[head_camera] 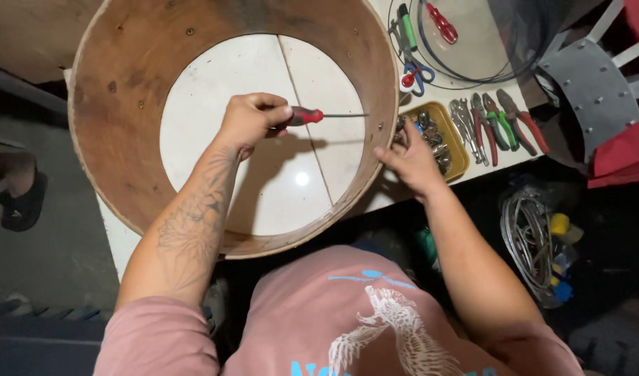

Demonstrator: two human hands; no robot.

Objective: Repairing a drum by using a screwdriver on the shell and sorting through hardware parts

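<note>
A large round wooden drum shell (pixel 124 174) lies on a white table. Inside it, my left hand (pixel 250 118) grips a red-handled screwdriver (pixel 309 115) whose thin shaft points right, its tip at the shell's inner wall. My right hand (pixel 410 160) rests on the outside of the shell's right wall, fingers bent against the wood, right beside a yellow tray (pixel 460 150) of metal hardware.
Several pliers with red and green handles (pixel 497 125) lie in a row right of the tray. Scissors (pixel 417 73), a green tool and a wire hoop (pixel 465 69) sit further back. A grey metal chair (pixel 591 90) stands at right; coiled cables (pixel 532 240) lie on the floor.
</note>
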